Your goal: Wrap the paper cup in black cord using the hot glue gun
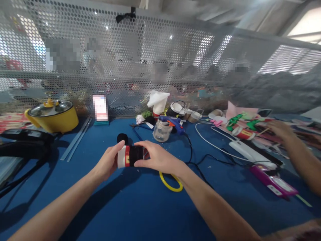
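Both my hands hold a paper cup (pixel 127 156) lying sideways above the blue table (pixel 125 207). The cup is white and red, with black covering on its right half. My left hand (pixel 108 162) grips the white end, thumb on top. My right hand (pixel 153 156) is wrapped over the black end. A black pom-pom (pixel 122 138) lies just behind the cup. A yellow ring (pixel 171 182) shows on the table under my right wrist.
A glass jar (pixel 162 130) and a blue glue gun (pixel 173 122) with its black cord sit behind. A yellow pot (pixel 52 115) stands at left, a white power strip (pixel 247 154) and craft scraps at right. Another person's arm (pixel 296 147) reaches in from the right.
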A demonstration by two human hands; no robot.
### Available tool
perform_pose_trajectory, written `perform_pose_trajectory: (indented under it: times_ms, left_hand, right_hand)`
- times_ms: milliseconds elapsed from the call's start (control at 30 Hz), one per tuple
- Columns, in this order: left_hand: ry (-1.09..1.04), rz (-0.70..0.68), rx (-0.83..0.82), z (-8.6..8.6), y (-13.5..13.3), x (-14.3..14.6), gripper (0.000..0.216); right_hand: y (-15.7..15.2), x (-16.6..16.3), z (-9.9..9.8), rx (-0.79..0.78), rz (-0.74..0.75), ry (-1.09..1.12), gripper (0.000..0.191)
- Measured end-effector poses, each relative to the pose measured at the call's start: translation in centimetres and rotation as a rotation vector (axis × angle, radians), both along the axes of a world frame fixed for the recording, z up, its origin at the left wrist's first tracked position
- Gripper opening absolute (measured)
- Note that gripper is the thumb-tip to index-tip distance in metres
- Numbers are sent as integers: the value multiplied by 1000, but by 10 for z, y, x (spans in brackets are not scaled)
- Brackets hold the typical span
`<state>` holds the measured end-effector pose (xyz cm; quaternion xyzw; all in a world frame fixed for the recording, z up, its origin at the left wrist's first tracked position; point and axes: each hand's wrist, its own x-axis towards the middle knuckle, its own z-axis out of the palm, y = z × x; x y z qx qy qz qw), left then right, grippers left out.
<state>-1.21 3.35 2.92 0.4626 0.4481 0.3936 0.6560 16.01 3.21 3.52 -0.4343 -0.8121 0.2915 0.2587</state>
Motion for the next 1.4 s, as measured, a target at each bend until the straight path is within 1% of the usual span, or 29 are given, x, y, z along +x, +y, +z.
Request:
perform_pose_trajectory:
  times_ms: [67, 167, 333, 500, 567, 633, 700, 733, 833, 900, 933, 967, 1000, 1100, 1200, 1300, 1400]
  left_hand:
    - [-3, 13, -41, 0, 0, 2, 33]
    - [52, 41, -27, 0, -2, 4, 27]
    - [86, 57, -5, -2, -4, 4, 25]
    - [134, 49, 29, -4, -5, 6, 26]
    - [135, 61, 26, -5, -4, 7, 25]
    - [131, 81, 19, -5, -3, 6, 24]
    - [140, 98, 19, -4, -1, 6, 24]
    - [151, 101, 27, -3, -1, 5, 25]
    - [208, 105, 78, -2, 0, 4, 27]
    - [258, 98, 122, -1, 0, 4, 28]
    - [280, 92, 144, 0, 0, 4, 29]
    - [301, 86, 164, 1, 1, 4, 29]
    - [319, 80, 184, 2, 1, 4, 30]
    - [369, 68, 243, 6, 3, 5, 30]
    - [400, 32, 293, 10, 6, 5, 29]
    - [400, 31, 311, 12, 8, 4, 27]
    - [403, 47, 307, 10, 9, 2, 28]
  right_hand:
    - [-2, -4, -4, 73, 6, -63, 54]
    - [-5, -9, -8, 110, 41, -91, 56]
    - [-7, -11, -10, 115, 73, -99, 62]
    - [-5, -13, -12, 97, 136, -27, 67]
    - [-5, -12, -9, 108, 115, 2, 64]
    - [-5, -7, 0, 114, 2, 47, 48]
    - [-5, 5, 12, 140, -186, 119, 28]
    - [-4, 14, 19, 170, -285, 159, 23]
    - [7, 49, 37, 312, -546, 223, 24]
    - [21, 73, 41, 369, -712, 224, 23]
    - [29, 84, 41, 367, -800, 182, 22]
    - [36, 93, 39, 293, -853, 129, 21]
    - [44, 100, 36, 179, -864, 107, 22]
    - [61, 107, 21, -47, -782, 119, 33]
    - [68, 104, 8, -192, -697, 206, 32]
    - [69, 99, 1, -220, -691, 303, 25]
    - [67, 94, -2, -138, -729, 399, 20]
